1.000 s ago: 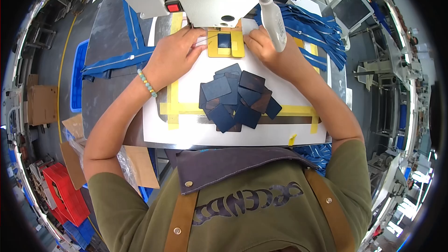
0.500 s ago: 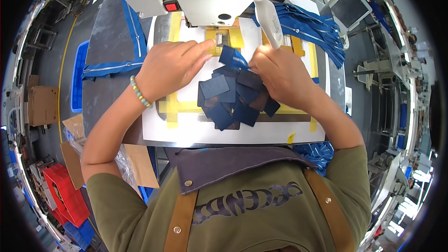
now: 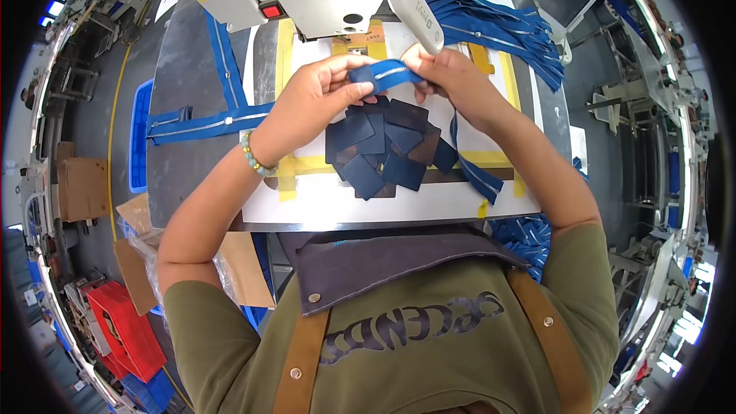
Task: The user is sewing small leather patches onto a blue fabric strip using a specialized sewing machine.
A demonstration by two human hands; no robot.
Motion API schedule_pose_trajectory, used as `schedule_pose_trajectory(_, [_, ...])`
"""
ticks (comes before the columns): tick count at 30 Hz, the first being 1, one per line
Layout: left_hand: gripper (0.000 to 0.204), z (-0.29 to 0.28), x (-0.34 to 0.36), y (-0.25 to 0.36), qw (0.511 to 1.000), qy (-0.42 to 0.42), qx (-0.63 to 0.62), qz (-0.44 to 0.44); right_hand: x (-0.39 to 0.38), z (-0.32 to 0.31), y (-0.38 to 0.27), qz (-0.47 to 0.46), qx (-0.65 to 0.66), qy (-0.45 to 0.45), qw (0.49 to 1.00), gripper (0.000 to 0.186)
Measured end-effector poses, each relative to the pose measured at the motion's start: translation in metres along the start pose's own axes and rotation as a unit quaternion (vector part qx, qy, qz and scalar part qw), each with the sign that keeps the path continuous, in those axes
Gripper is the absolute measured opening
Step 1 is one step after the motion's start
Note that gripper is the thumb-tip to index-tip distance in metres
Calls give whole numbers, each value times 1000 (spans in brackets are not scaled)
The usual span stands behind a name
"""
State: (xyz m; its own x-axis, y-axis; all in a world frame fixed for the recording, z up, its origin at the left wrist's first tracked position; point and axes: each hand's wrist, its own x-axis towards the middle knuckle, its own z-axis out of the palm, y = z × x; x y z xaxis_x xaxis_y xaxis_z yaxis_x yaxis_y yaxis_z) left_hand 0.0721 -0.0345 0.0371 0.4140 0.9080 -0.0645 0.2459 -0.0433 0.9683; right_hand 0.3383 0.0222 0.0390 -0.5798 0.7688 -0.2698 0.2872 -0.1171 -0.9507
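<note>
A blue zipper strip [image 3: 395, 74] with light metal teeth stretches between my two hands. My left hand [image 3: 310, 100] pinches its left end, where a small dark blue patch [image 3: 360, 75] lies against the tape. My right hand [image 3: 456, 80] is closed on the strip farther along. From there the strip's tail [image 3: 477, 175] hangs down to the right and rests on the white sheet. Below my hands lies a loose pile of dark blue rectangular patches [image 3: 383, 142], some showing a brownish side. The sewing machine head [image 3: 330, 0] stands just beyond my hands.
A bundle of blue zippers [image 3: 498, 31] lies at the back right, and more zipper strips [image 3: 207, 121] lie on the left. Yellow tape [image 3: 285, 92] borders the white sheet [image 3: 307, 213]. A white lamp-like arm [image 3: 410, 11] reaches down over the machine. A blue crate [image 3: 139, 138] stands left of the table.
The strip has been drawn toward me and now spans both hands, its tail hanging on the right. My left hand has closed on the end with the patch.
</note>
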Motion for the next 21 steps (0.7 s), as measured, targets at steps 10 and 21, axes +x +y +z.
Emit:
schedule_pose_trajectory(10, [29,-3,5,-12,991,58,-118,-11,4,3,5,-5,127,81,989,25])
schedule_pose_trajectory(21, [24,0,13,-24,991,74,-101,-37,11,-1,16,-8,127,77,989,27])
